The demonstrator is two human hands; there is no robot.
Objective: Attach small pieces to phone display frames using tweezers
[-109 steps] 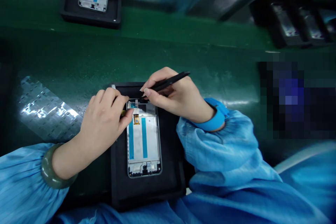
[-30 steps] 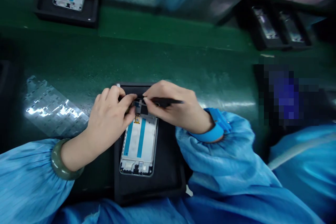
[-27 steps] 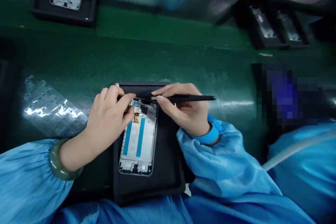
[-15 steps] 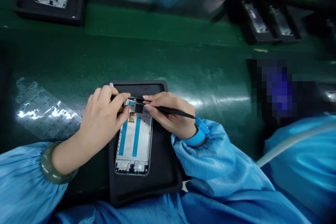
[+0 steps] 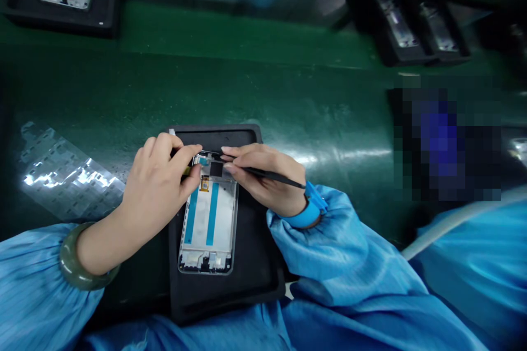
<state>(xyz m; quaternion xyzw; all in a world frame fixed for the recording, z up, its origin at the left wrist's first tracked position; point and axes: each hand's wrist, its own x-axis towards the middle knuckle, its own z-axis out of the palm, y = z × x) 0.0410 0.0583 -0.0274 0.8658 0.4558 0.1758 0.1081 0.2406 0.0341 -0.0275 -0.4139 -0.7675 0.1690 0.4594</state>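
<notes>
And there we had it, at the top end of the black tray (image 5: 214, 132): the left hand (image 5: 154, 181) curled over the upper edge of a phone display frame (image 5: 208, 225), thumb and fingers clenched on that end, with a small yellowish bit (image 5: 187, 171) showing by the thumb, too small for us to name. The frame lay flat in the middle of the tray, lengthwise, with a gold flex connector (image 5: 204, 183) and a black square patch (image 5: 216, 169) near its upper end. Over on the tray's right side, the right hand (image 5: 263, 175) was grasping black tweezers (image 5: 280, 180) pen-style, angled in across the frame's top end, just beside the left hand. Their tips were lost in the dark there, so we could not say whether they had closed on anything. To the left of the tray lay a sheet of clear film (image 5: 68, 170), and beyond the tray, more trays (image 5: 61, 27) sat on the green bench (image 5: 247, 82).
</notes>
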